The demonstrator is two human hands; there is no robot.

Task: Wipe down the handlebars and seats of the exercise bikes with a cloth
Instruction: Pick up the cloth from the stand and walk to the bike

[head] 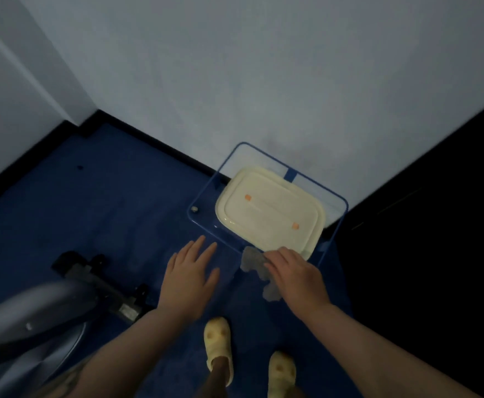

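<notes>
grey cloth [256,270] is held in the right hand [295,272], fingers curled over it, crumpled part hanging below and left of the knuckles. the hand and cloth are seen at the near edge of a small clear counter with blue rim [340,222], set in the wall corner. a cream lidded container [269,209] with two orange clips is seen on that counter, just beyond the right hand; whether the cloth touches it cannot be told.

left hand [190,275] is held out flat, palm down, fingers straight and slightly spread, nothing held; it is seen over blue carpet [106,211], apart from the counter edge.

exercise bike [42,317] is seen at lower left, only partly in view: grey housing, blurred, plus a dark base bar with feet on the carpet. handlebars and seat are out of view. the cloth is well apart from the bike.

two pale yellow slippers [218,340] are seen at bottom centre, between the forearms.
</notes>
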